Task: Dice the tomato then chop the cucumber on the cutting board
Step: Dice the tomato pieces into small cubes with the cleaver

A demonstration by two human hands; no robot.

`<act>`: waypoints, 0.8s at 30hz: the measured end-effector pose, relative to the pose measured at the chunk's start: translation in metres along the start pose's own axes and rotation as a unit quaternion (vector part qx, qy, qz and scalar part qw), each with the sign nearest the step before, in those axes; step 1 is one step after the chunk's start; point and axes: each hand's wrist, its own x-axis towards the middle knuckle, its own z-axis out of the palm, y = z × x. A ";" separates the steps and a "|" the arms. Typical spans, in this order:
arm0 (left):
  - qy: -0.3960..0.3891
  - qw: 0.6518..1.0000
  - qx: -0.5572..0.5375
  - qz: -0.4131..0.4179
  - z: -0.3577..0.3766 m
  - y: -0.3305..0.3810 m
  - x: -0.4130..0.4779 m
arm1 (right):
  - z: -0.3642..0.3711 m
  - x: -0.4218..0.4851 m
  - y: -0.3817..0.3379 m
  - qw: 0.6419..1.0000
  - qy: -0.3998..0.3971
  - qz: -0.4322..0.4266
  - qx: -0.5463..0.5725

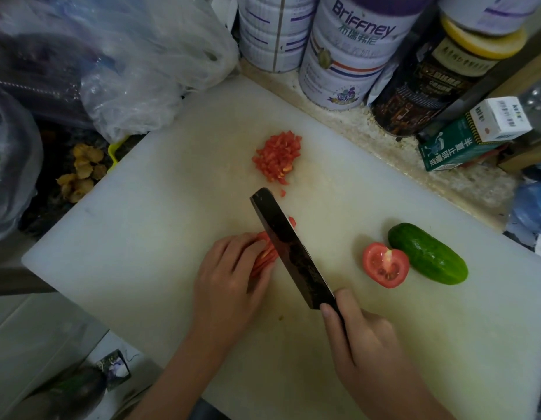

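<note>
On the white cutting board (142, 244), my left hand (230, 274) presses down on a stack of tomato slices (264, 253), fingers curled over them. My right hand (363, 338) grips the handle of a dark cleaver (289, 247), whose blade stands against the right side of the slices. A few cut bits (292, 221) lie just beyond the blade. A pile of diced tomato (278, 157) sits farther back on the board. A tomato half (386, 265), cut face up, rests to the right, touching a whole green cucumber (427, 253).
Several large tins (351, 53) and a dark jar (430, 77) stand along the back edge. A green box (463, 144) lies at the right. Plastic bags (126, 65) and ginger pieces (81, 171) crowd the left side.
</note>
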 end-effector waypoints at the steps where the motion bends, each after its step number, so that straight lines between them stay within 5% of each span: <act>1: -0.002 1.000 0.000 0.000 0.000 0.000 0.000 | -0.001 0.000 0.000 1.000 0.004 0.001 0.004; 24: -0.025 0.999 -0.029 -0.003 -0.004 0.002 0.005 | 0.031 0.002 -0.029 0.971 0.040 0.053 -0.229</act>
